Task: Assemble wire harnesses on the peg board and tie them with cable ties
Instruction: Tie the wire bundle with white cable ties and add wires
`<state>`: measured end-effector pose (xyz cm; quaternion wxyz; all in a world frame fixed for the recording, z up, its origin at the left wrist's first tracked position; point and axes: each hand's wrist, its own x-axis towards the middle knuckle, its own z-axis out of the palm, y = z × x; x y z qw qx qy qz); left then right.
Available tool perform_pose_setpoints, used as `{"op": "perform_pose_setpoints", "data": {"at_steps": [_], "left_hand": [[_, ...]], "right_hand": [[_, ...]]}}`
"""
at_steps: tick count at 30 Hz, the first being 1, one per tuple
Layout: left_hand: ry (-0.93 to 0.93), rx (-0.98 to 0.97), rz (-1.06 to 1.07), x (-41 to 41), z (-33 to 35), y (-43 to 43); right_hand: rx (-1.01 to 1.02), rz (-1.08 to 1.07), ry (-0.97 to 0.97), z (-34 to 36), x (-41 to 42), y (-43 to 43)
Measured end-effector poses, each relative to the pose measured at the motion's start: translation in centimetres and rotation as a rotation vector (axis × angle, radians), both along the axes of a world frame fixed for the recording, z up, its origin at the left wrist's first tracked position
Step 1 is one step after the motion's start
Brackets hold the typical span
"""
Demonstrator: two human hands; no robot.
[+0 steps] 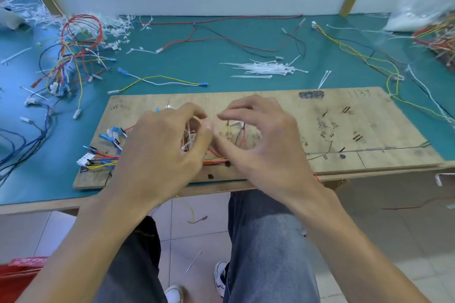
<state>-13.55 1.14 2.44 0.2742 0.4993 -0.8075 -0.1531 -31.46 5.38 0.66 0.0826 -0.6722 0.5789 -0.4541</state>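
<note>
— Where do we find the wire harness (105, 157)?
— On the peg board (283, 108), left part, at the surface's (192, 61) near edge.
— And the hands?
— We note the left hand (167, 145) curled round white ties (188, 139). The right hand (261, 145) arches beside it; blurred, so we cannot tell its hold. Spare cable ties (268, 69) lie beyond.

Both bare forearms rise from the lower corners to the middle of the frame. The left hand (163, 150), back upward, curls its fingers round white cable ties (189, 139). The right hand (266, 150) arches beside it with fingers bent and its thumb stretched toward the left fingertips. Its grip is blurred.
</note>
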Motion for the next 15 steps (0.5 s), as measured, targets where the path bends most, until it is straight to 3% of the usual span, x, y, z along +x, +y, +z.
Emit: {"op": "perform_pose_setpoints", "data": {"at_steps": [5, 8, 11, 15], "left_hand": [[-0.325, -0.037, -0.008, -0.7, 0.8, -0.8], [-0.493, -0.077, 0.009, -1.1, 0.8, -1.3], [-0.577, -0.174, -0.017, -1.2, 0.8, -1.1], [-0.676, -0.218, -0.118, -1.4, 0.6, -1.1]], "right_hand": [[0.338, -0.22, -0.051, 3.1, -8.4, -5.0], [0.413, -0.478, -0.071, 2.7, -14.1, -9.2], [0.528, -0.68, 0.056, 1.2, -18.5, -12.0], [0.664, -0.725, 0.22, -0.3, -20.3, -13.8]]}}
